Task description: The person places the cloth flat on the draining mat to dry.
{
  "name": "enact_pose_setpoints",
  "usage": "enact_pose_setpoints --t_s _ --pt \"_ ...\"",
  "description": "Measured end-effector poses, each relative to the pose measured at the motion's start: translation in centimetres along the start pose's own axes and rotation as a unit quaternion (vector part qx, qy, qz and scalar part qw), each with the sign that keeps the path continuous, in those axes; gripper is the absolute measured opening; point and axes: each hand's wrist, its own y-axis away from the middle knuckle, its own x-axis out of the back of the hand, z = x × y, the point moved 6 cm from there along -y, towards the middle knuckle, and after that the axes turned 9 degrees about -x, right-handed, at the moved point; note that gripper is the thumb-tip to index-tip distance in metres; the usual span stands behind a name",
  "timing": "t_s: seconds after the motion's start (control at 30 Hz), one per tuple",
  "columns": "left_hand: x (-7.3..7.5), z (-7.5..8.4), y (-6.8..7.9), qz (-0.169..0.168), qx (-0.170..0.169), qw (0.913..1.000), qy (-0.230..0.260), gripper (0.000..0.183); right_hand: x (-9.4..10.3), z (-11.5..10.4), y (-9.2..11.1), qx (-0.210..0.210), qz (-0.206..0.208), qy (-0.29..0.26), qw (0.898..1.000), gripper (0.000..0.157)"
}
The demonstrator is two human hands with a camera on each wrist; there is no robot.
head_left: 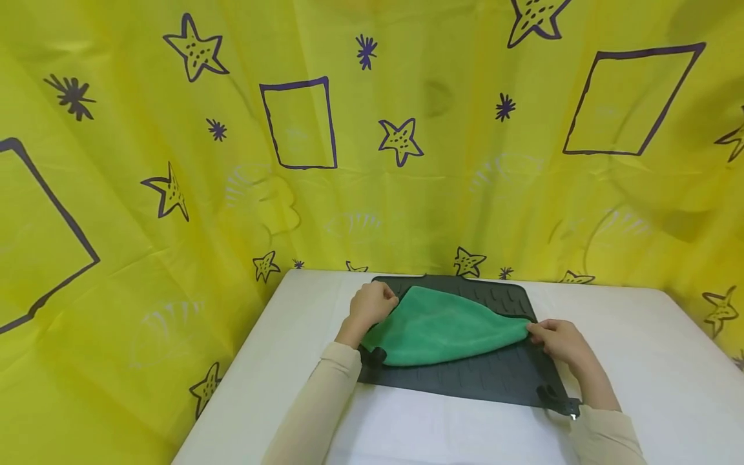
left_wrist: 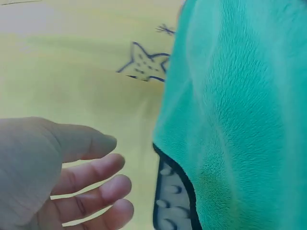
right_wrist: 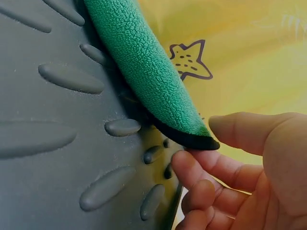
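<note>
A green plush cloth with dark edging lies over a dark ridged mat, its surface raised in soft folds. At the cloth's right corner, my right hand pinches the edge between thumb and fingers; the right wrist view shows the dark-trimmed tip there. My left hand is by the cloth's upper left edge. In the left wrist view its fingers are loosely extended, with a gap between them and the cloth.
The mat lies on a white-covered table. Behind and to the left hangs a yellow curtain printed with stars and frames. Small black devices sit near both wrists, over the mat's front.
</note>
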Motion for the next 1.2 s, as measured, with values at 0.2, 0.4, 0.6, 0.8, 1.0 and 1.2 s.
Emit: enact_pose_setpoints --t_s 0.2,0.4,0.6,0.8,1.0,1.2 --pt "-1.9 -0.2 -3.1 -0.034 0.028 0.9989 0.015 0.037 0.2 0.2 0.0 0.005 -0.015 0.008 1.000 0.045" --pt "-4.1 -0.6 -4.2 -0.039 0.051 0.9940 0.088 0.032 -0.1 0.6 -0.1 0.008 -0.012 0.008 1.000 0.035" --pt "-5.3 -0.2 -4.7 -0.007 0.063 0.9899 0.127 0.027 -0.3 0.1 0.1 0.020 -0.005 0.004 1.000 0.033" --pt "-5.2 -0.3 -4.8 0.029 0.052 0.9893 0.133 0.024 -0.3 -0.6 0.2 0.021 0.015 -0.030 0.999 0.037" --pt "-4.2 -1.1 -4.8 0.037 0.038 0.9895 0.135 0.026 -0.4 -1.4 0.2 0.045 0.058 -0.078 0.994 0.045" --pt "-2.7 -1.9 -4.5 0.055 0.038 0.9855 0.156 0.025 -0.4 -2.5 0.2 0.067 0.107 -0.096 0.987 0.046"
